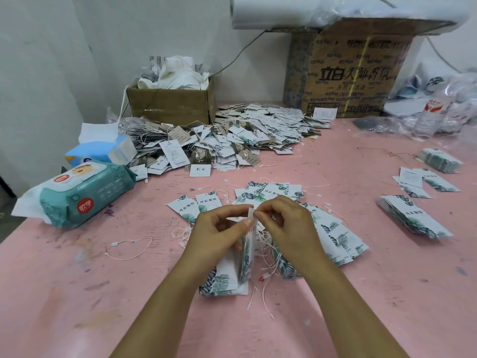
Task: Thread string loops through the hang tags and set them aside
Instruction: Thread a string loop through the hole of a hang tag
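Head view: a pink counter [77, 293] is seen, stained in places. At its far right a large printed cardboard box [343, 71] is set against the wall, and a smaller open box [170, 104] stuffed with white cloth is placed to the left of it. Between and in front of the boxes a broad heap of tags [232, 135] with strings attached is piled. A teal pack of wipes [85, 195] is laid near the left edge, with a blue tissue pack [103, 148] just behind it. Loose leaf-printed tags [268, 189] are scattered at the middle of the counter, and neat stacks [413, 218] are kept apart on the right.

Above the scattered tags a hang tag [245, 257] is held upright and edge-on. Its top is pinched between thumb and forefinger of the left grip [219, 228]. The fingertips of the right grip [286, 223] are pressed together on the same top edge; whether a string end is caught there cannot be told. A tangle of white strings [263, 244] is hung between the two wrists, and a single loop [129, 248] is left lying on the counter to the left.
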Available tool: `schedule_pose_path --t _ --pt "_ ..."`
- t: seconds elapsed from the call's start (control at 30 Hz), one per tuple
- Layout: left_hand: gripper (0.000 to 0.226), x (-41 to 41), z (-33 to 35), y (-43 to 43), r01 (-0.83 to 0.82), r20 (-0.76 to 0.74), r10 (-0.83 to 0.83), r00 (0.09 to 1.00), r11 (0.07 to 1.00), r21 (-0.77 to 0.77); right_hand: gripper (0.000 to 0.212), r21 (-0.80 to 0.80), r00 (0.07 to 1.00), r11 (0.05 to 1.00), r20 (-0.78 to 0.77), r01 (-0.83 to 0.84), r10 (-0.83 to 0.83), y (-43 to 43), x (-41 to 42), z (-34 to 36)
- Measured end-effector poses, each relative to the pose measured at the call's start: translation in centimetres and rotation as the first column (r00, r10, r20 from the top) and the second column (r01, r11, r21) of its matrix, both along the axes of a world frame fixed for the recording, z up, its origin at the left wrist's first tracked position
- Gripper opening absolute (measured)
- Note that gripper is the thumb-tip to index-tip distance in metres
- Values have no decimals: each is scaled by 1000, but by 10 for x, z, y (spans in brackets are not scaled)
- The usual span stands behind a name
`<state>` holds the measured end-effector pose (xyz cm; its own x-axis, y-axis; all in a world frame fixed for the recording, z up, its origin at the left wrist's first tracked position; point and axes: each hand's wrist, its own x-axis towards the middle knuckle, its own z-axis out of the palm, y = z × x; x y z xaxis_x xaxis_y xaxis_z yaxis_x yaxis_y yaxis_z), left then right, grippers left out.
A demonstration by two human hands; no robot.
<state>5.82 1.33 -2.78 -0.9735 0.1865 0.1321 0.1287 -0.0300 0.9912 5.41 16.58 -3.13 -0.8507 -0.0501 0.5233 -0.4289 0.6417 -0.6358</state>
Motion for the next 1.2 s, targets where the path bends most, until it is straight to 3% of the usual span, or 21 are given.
schedule_pose_path --t 0.13,0.23,0.53,0.77,0.9,1.07,1.2 --pt "17 -2 -2 -2 35 11 -36 999 997 66 4 -57 999 997 -15 -45 45 0 -1 1" --pt "23 -3 -3 -3 19 12 -20 1000 997 71 7 -90 996 992 -21 -83 81 -2 0 1" --pt "10 -6 -4 -5 29 37 -31 999 998 59 10 -193 983 964 -50 -182 176 -6 2 0" --pt "9 -4 -1 -6 79 39 -79 996 997 -3 5 -195 978 958 -52 -211 204 -6 1 -2" --pt "10 -2 1 -5 85 65 -81 995 994 -69 28 -181 968 952 -2 -245 249 -6 2 -4" --pt "12 0 2 -7 162 128 -144 981 975 -151 20 -115 964 957 -20 -267 267 -5 1 -3" --pt "14 1 7 -13 142 118 -128 985 984 -111 19 -100 961 956 -42 -275 272 -3 1 -2"
